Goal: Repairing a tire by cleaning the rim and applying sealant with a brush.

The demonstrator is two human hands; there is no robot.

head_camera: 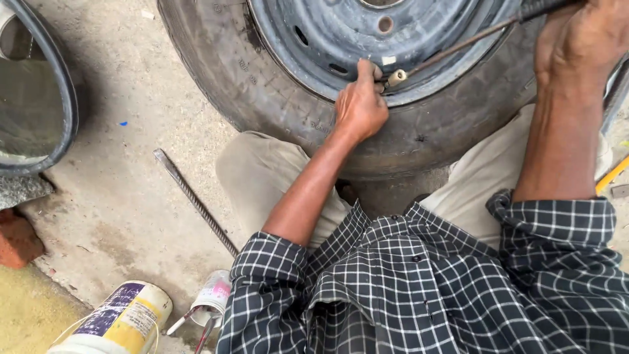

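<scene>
**Asha:** Rough grey concrete floor (pixel 131 196), dusty and stained, outdoors or at a workshop doorway by the look of it. What sits on it?

**Ben:** At the far side, a worn black rubber tyre on a dark blue-grey steel rim (pixel 341 39) lies flat, touching the person's knees. The left hand (pixel 359 105) pinches the pale brass-coloured end fitting (pixel 396 77) of a thin dark air hose (pixel 458 46) against the rim, fingers closed around it. The right hand (pixel 576 39) is clenched around the hose's black grip at the far right.

**Asha:** What might go wrong?

**Ben:** My guess: the fitting is held only by fingertips, so a tug from the right hand could slip it off the rim. The left fingers also sit tight beside the steel edge and could get nipped.

**Asha:** And round about?

**Ben:** A ribbed steel bar (pixel 196 200) lies on the floor to the left of the knee. Near the bottom left lie a white and yellow plastic tub (pixel 124 321) and a small white tin (pixel 213 295) with tools in it. A red brick (pixel 16 239) sits at the left edge, and above it a round black-rimmed basin of murky water (pixel 29 98). A yellow strip (pixel 612 174) shows at the right.
</scene>
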